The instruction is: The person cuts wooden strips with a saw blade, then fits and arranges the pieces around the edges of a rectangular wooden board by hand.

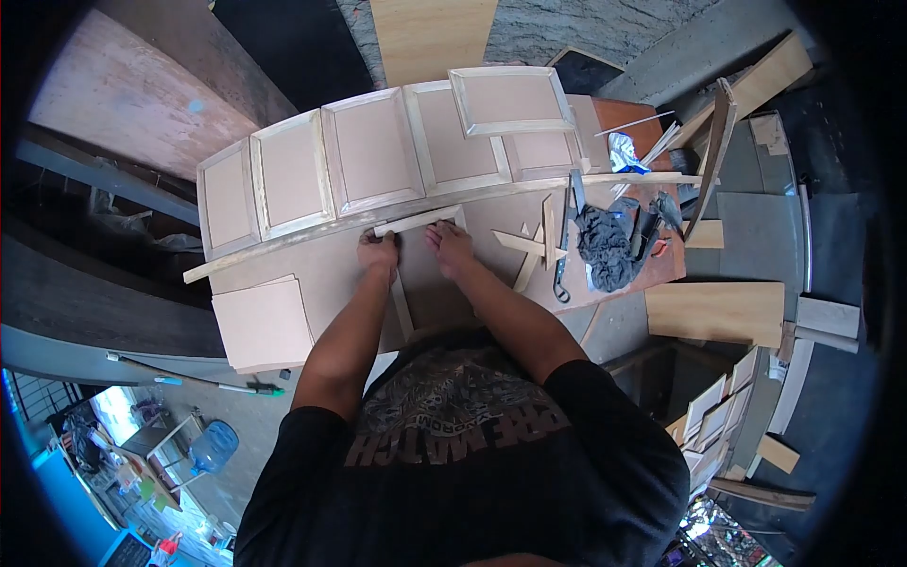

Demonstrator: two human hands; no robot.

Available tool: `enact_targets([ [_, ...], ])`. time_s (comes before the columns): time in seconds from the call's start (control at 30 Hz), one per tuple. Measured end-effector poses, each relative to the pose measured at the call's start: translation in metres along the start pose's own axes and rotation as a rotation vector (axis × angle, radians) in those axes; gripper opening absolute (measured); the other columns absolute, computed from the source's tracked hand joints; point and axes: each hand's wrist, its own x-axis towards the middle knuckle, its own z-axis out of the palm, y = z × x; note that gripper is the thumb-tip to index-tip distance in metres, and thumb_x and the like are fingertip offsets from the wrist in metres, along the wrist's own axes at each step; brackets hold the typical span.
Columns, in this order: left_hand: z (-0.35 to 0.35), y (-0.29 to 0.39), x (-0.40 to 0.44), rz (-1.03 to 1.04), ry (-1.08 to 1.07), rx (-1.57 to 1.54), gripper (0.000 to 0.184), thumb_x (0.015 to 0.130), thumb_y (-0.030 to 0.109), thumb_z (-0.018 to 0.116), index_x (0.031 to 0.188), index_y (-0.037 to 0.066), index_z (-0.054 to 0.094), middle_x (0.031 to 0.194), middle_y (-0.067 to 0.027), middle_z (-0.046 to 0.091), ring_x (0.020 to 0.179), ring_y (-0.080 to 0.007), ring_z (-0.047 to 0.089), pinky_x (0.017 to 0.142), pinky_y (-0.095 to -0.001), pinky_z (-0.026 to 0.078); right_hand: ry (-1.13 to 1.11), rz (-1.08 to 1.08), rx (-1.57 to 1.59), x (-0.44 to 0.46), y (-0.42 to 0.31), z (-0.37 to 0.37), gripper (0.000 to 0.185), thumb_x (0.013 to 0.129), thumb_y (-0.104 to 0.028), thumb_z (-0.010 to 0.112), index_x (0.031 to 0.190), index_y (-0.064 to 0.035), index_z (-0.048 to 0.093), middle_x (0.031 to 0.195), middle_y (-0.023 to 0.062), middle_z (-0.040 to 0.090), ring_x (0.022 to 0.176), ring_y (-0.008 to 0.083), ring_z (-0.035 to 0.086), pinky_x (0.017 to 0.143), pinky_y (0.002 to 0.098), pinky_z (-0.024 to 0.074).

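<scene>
A pale wooden strip (416, 222) lies across the far edge of a brown panel (435, 283) in front of me. My left hand (378, 253) is closed at the strip's left end. Near its right end my right hand (450, 248) is closed, fingers bunched at the corner where another strip meets it. A side strip (402, 304) runs from the left hand toward my body. My shirt hides the panel's near edge. Beyond the hands, a long wooden batten (350, 223) crosses the bench in front of a row of framed panels (373, 151).
One framed panel (513, 99) rests on top of the row. Rightward lie wood offcuts (524, 244), a handsaw (567, 236), a crumpled dark cloth (609, 248) and a white-blue packet (625, 153). Flat brown sheets (265, 321) sit at the left. A water jug (213, 446) is below left.
</scene>
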Motion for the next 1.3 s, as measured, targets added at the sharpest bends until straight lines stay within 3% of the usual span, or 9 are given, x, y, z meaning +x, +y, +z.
enact_targets([
  [0.2,0.003,-0.013,0.014,-0.065,-0.021,-0.073,0.035,0.090,0.011,0.085,0.120,0.003,0.067,0.101,-0.0098,0.075,0.086,-0.0202,0.070,0.080,-0.0356,0.058,0.027,-0.005,-0.017,-0.005,-0.002,0.003,0.033,0.110,-0.020,0.065,0.137,-0.0024,0.062,0.119,0.0105,0.071,0.105,0.0194,0.070,0.093,0.0334,0.0599],
  [0.5,0.004,-0.023,0.024,0.031,0.023,-0.016,0.030,0.091,0.014,0.083,0.117,0.005,0.071,0.101,-0.0081,0.077,0.091,-0.0204,0.072,0.085,-0.0357,0.058,0.042,0.013,-0.019,-0.004,-0.003,0.000,0.031,0.109,-0.019,0.065,0.135,-0.0027,0.063,0.115,0.0088,0.072,0.102,0.0184,0.071,0.090,0.0327,0.0602],
  [0.8,0.004,-0.032,0.030,0.068,-0.016,-0.111,0.043,0.092,0.009,0.076,0.134,0.004,0.071,0.109,-0.0084,0.078,0.098,-0.0200,0.073,0.090,-0.0338,0.057,0.040,0.012,-0.039,-0.002,-0.002,-0.001,0.031,0.110,-0.019,0.064,0.136,-0.0030,0.063,0.118,0.0093,0.073,0.106,0.0191,0.071,0.096,0.0349,0.0601],
  [1.1,-0.002,-0.005,0.009,0.019,-0.050,-0.154,0.026,0.096,0.001,0.071,0.123,0.001,0.068,0.112,-0.0063,0.074,0.098,-0.0155,0.070,0.087,-0.0285,0.056,-0.019,0.002,-0.018,-0.005,-0.003,-0.002,0.034,0.109,-0.018,0.065,0.139,-0.0021,0.061,0.123,0.0113,0.072,0.108,0.0196,0.071,0.097,0.0352,0.0601],
  [1.3,-0.003,-0.006,0.009,0.007,-0.066,-0.212,0.034,0.094,0.001,0.073,0.127,0.000,0.070,0.103,-0.0059,0.074,0.090,-0.0147,0.069,0.081,-0.0290,0.056,-0.004,0.017,-0.012,-0.011,-0.007,0.004,0.035,0.109,-0.015,0.063,0.141,-0.0005,0.058,0.124,0.0135,0.071,0.110,0.0211,0.071,0.099,0.0362,0.0602],
])
